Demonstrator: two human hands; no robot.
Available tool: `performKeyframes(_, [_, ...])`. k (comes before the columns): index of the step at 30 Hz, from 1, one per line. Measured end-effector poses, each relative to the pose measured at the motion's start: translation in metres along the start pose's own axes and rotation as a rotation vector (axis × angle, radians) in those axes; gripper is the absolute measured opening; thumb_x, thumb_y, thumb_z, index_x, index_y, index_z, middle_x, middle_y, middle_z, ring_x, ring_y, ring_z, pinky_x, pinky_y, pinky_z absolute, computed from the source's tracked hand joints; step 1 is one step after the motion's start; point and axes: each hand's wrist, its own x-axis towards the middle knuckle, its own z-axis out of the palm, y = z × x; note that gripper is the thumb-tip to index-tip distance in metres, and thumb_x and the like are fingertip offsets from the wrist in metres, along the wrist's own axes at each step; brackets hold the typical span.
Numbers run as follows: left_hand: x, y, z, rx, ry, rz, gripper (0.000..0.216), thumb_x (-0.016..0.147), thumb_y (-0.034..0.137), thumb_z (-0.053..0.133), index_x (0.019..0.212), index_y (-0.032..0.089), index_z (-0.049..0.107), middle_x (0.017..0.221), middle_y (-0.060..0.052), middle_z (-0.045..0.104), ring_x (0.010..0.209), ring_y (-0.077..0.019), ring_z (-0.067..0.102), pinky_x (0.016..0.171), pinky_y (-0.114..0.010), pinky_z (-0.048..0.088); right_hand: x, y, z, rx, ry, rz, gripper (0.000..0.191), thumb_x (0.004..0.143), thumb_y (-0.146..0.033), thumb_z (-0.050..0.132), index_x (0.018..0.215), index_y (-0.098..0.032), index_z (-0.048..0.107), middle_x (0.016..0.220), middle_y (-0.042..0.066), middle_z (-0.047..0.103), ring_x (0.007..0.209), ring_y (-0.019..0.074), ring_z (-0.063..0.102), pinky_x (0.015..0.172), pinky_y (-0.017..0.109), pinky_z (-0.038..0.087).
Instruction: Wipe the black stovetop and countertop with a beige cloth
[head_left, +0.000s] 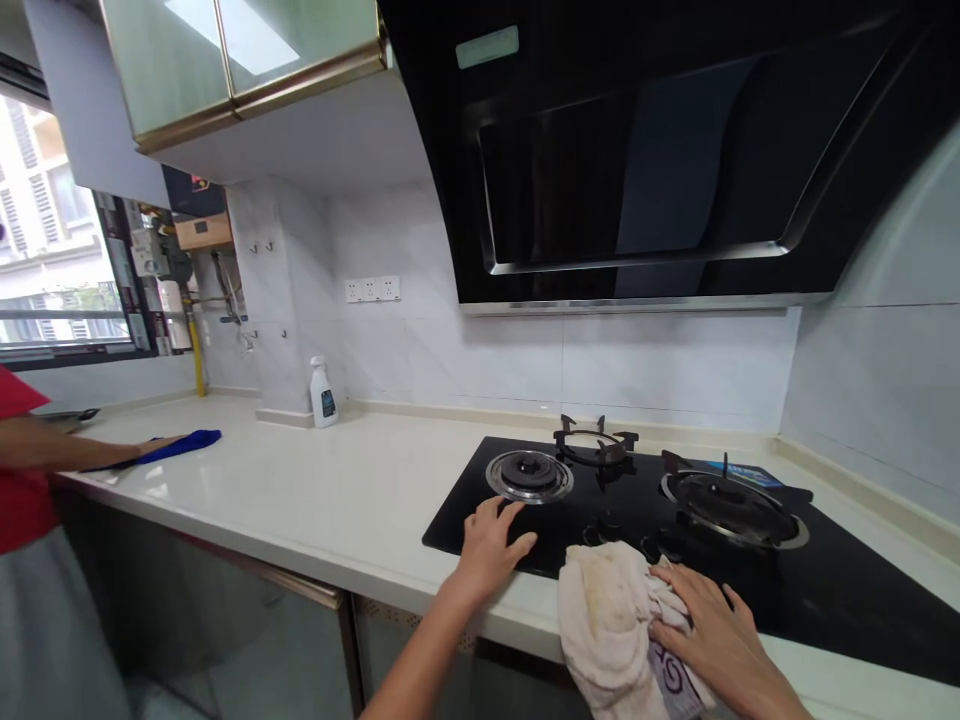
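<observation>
cloth (611,610) long axis crossing counter edge (525,627) | right hand (709,630) grip half-curled, holding it | left hand (489,545) spread, empty

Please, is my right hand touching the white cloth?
Touching. The head view shows the right hand lying partly on the white cloth, no gap between them.

Head-worn view — facing forward, down over the stove (637,507).

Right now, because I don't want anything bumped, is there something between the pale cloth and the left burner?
Partly: the left hand is just in front of the burner, and low knobs stand beyond the far edge of the cloth. The pan support sits farther back, off the direct line.
</observation>
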Motion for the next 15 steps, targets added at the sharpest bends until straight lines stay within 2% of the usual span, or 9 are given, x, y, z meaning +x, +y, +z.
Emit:
performKeyframes(2, [-0.003, -0.019, -0.001, 0.05, 0.004, -0.039, 0.048, 0.095, 0.04, 0.058, 0.14, 0.024, 0.061, 0.155, -0.015, 0.052, 0.149, -0.0309, 0.04, 0.12, -0.052, 0.032, 0.001, 0.004, 0.003, 0.009, 0.024, -0.001, 0.053, 0.082, -0.046, 0.056, 0.133, -0.035, 0.066, 0.145, 0.007, 0.064, 0.14, 0.0341, 0.053, 0.119, 0.067, 0.026])
performKeyframes(5, [-0.008, -0.033, 0.005, 0.143, -0.002, -0.045, 0.045, 0.099, 0.044, 0.05, 0.137, 0.025, 0.064, 0.156, -0.014, 0.053, 0.149, -0.0332, 0.042, 0.12, -0.055, 0.031, 0.004, 0.01, 0.007, 0.029, 0.008, 0.004, 0.053, 0.079, -0.047, 0.059, 0.13, -0.036, 0.067, 0.146, 0.007, 0.063, 0.139, 0.0346, 0.054, 0.12, 0.067, 0.025])
performKeyframes(9, [-0.009, -0.035, 0.011, 0.254, -0.034, -0.003, 0.049, 0.103, 0.048, 0.039, 0.143, 0.03, 0.061, 0.161, -0.01, 0.048, 0.152, -0.0329, 0.039, 0.121, -0.056, 0.032, 0.005, 0.011, 0.009, 0.042, 0.019, 0.006, 0.051, 0.077, -0.046, 0.06, 0.126, -0.038, 0.069, 0.144, 0.005, 0.065, 0.137, 0.0351, 0.056, 0.119, 0.067, 0.029])
performKeyframes(15, [-0.005, -0.037, 0.01, 0.264, -0.063, 0.004, 0.05, 0.103, 0.047, 0.038, 0.145, 0.03, 0.059, 0.163, -0.011, 0.045, 0.153, -0.0346, 0.037, 0.121, -0.059, 0.032, 0.003, 0.02, 0.024, 0.002, 0.095, 0.005, 0.05, 0.077, -0.043, 0.06, 0.126, -0.043, 0.068, 0.141, 0.0, 0.067, 0.138, 0.0337, 0.056, 0.119, 0.064, 0.035])
